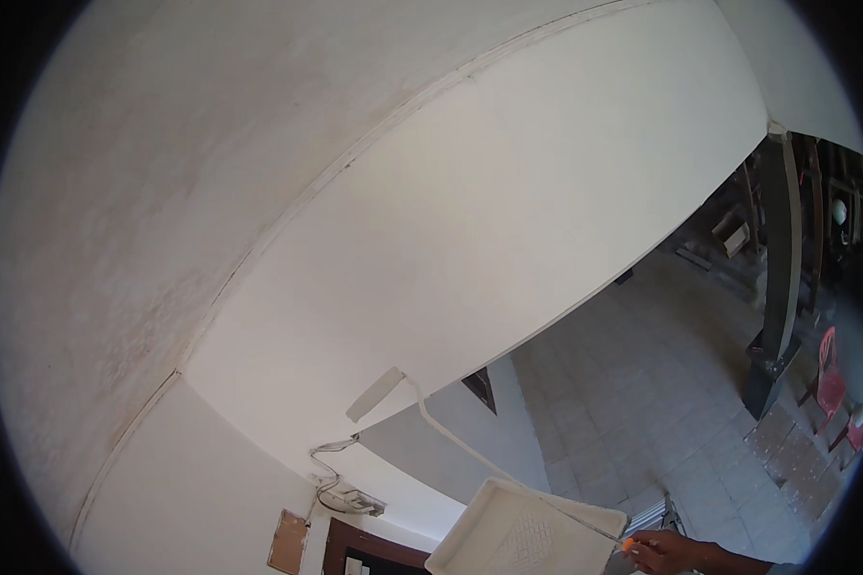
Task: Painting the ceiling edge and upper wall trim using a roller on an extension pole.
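My right hand point(664, 552) reaches in from the lower right edge and grips the orange end of a paint roller's thin metal handle. The handle runs up and left to the white roller sleeve point(374, 395), which lies against the white wall just under the ceiling line. A white paint tray point(470, 541) with a ribbed slope floats tilted at the bottom centre, right under the handle. What holds the tray is hidden below the picture's edge. My left hand is out of sight.
Far below lies a grey tiled floor point(642, 383). A dark pillar point(781, 278) and a red chair point(831, 379) stand at the right. Loose wires and a small box point(340, 484) hang on the wall above a brown door frame point(374, 554).
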Action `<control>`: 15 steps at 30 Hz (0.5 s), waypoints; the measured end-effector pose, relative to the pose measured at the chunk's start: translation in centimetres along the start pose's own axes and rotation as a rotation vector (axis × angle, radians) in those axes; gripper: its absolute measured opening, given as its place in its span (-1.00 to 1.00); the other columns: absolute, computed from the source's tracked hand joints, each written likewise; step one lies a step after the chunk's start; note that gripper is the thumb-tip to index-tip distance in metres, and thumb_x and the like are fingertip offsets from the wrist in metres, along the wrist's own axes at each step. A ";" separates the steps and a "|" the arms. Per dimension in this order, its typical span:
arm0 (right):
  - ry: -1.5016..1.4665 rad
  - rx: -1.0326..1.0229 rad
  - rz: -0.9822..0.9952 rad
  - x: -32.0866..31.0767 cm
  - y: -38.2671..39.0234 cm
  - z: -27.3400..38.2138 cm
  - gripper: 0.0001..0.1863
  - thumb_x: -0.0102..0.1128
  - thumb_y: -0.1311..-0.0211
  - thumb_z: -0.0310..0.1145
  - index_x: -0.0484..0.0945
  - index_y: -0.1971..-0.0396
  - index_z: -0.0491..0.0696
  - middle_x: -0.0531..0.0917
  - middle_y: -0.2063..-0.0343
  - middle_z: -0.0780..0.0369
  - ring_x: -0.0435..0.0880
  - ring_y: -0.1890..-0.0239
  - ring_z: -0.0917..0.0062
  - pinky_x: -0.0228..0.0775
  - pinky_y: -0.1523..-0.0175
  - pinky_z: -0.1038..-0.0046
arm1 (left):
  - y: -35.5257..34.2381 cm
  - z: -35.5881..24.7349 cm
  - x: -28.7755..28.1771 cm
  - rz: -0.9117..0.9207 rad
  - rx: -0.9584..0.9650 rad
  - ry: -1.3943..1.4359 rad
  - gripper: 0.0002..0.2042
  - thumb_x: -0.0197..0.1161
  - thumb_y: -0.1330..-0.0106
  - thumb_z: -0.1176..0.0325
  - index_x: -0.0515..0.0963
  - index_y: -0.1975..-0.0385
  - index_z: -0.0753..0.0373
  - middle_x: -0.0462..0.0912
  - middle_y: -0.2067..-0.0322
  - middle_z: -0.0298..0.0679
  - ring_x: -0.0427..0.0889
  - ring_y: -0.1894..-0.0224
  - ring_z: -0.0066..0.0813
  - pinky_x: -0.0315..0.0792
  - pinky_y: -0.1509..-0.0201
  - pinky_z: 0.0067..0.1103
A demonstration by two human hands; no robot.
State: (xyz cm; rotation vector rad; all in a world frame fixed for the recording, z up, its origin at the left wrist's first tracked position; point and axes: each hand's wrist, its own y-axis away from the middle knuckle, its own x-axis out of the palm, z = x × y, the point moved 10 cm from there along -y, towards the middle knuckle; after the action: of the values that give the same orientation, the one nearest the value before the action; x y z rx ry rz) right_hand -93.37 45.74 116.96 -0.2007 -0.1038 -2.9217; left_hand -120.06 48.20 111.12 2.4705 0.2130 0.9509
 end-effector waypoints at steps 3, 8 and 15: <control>-0.118 0.310 -0.013 -0.4 -0.6 -2.5 -0.73 -0.10 -0.42 -0.33 0.56 0.16 -0.15 0.60 0.46 0.24 0.52 0.47 0.67 0.36 0.40 0.56 | 1.5 4.1 1.3 -0.013 -0.065 0.040 -0.37 0.00 -0.37 -0.02 0.13 -0.30 0.29 0.49 -0.07 0.02 0.58 0.07 0.06 0.51 -0.06 -0.28; -0.095 0.107 0.162 -0.3 -2.3 2.4 -0.64 -0.26 -0.48 -0.22 0.27 -0.05 -0.18 0.52 0.42 0.22 0.57 0.42 0.59 0.45 0.31 0.52 | 2.0 4.0 1.5 -0.001 -0.068 -0.001 -0.31 -0.02 -0.34 -0.09 0.09 -0.31 0.28 0.43 -0.12 0.00 0.50 -0.01 0.04 0.43 -0.12 -0.27; -0.088 0.035 0.068 -1.4 -3.3 8.6 -0.66 -0.19 -0.46 -0.12 0.41 0.09 -0.09 0.49 0.59 0.28 0.36 0.69 0.74 0.30 0.57 0.66 | 1.5 3.8 3.0 0.048 -0.065 -0.021 -0.23 -0.05 -0.29 -0.19 0.03 -0.33 0.27 0.33 -0.18 -0.04 0.38 -0.11 0.02 0.32 -0.21 -0.26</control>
State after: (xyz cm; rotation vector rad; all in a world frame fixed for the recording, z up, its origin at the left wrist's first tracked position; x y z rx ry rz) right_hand -91.63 49.93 125.06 -0.3202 -0.1590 -2.8411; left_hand -115.37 46.37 111.17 2.4344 0.1139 0.9368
